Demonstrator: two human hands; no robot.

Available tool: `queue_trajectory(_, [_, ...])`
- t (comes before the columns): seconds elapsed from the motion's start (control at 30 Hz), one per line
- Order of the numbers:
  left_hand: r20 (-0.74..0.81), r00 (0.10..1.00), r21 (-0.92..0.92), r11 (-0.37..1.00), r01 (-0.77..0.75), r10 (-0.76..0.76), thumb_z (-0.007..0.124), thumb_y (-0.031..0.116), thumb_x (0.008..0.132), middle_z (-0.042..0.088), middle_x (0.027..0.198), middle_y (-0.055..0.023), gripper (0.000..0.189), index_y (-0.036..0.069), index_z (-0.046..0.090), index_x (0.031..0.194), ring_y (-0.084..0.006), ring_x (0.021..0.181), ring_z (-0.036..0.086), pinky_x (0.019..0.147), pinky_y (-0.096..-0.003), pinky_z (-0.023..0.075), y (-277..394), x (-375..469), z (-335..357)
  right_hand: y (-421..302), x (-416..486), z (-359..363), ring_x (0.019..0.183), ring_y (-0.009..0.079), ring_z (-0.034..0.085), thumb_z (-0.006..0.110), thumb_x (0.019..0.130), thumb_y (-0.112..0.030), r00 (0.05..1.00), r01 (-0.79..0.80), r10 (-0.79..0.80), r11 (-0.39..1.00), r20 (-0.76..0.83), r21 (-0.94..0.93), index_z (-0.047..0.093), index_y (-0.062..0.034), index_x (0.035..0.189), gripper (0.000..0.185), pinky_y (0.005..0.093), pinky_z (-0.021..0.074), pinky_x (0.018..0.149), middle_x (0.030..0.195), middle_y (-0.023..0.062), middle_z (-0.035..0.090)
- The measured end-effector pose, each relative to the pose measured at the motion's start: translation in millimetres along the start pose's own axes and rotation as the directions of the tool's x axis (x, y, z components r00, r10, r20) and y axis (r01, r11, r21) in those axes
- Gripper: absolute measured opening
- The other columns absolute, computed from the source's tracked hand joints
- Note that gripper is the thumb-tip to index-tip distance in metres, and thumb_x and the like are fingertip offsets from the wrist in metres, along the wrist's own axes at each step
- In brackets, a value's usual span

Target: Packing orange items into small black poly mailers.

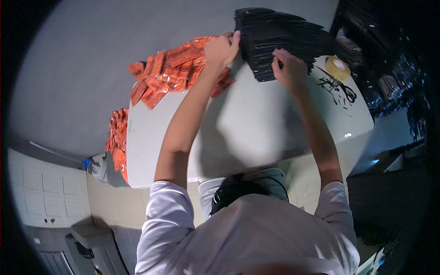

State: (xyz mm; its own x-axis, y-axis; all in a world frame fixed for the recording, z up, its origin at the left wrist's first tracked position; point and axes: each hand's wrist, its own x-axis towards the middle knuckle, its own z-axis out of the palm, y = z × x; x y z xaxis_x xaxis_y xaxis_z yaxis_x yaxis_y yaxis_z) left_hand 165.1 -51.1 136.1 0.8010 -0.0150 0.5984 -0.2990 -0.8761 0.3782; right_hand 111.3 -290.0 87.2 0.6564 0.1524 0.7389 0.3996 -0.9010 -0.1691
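Observation:
A white table (247,137) lies before me. My left hand (221,50) is at the left edge of a large stack of black, thin, layered pieces (271,32), its thumb against or close to the edge; whether it grips anything is hidden. My right hand (290,67) is over the near part of that stack, fingers curled; I cannot tell if it pinches a piece. Orange packets in clear, shiny plastic (172,68) lie heaped on the table's far left, partly behind my left hand and forearm.
At the table's right lie a roll of tape (338,68), black-handled scissors (349,92) and small black scraps (330,84). More orange packets (118,137) are heaped beside the table's left edge. A grey wall (86,51) runs along the far side. Dark shiny material (388,86) stands at right.

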Motion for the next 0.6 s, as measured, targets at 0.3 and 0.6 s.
queue_trajectory(0.3, [-0.047,0.960,0.052,0.959,0.278,-0.275,0.049,0.052,0.102,0.060,0.058,-0.0244,0.068,-0.002,0.071,0.067,-0.0410,0.058,0.064,0.062,-0.0499,0.0498,-222.0,-147.9,-47.0,-14.5,84.1,25.9,0.150,0.0317,0.036,0.063,0.097,-0.025,0.889,0.409,-0.424,0.905,-0.172,-0.120,0.063,-0.0100,0.136,0.042,0.0506,0.0310,0.121,0.159,0.0087,0.046])
queue_trajectory(0.6, [-0.048,0.906,-0.362,0.852,0.378,-0.422,0.051,0.045,0.105,0.054,0.047,-0.0098,0.070,-0.003,0.061,0.055,-0.0208,0.048,0.055,0.056,-0.0403,0.0444,-251.7,-175.4,-62.4,-88.8,99.6,70.5,0.093,0.0263,0.069,0.073,0.082,-0.015,0.728,0.649,-0.591,0.757,-0.347,0.075,0.075,-0.0107,0.096,0.015,0.0408,0.0517,0.086,0.104,0.0026,0.075])
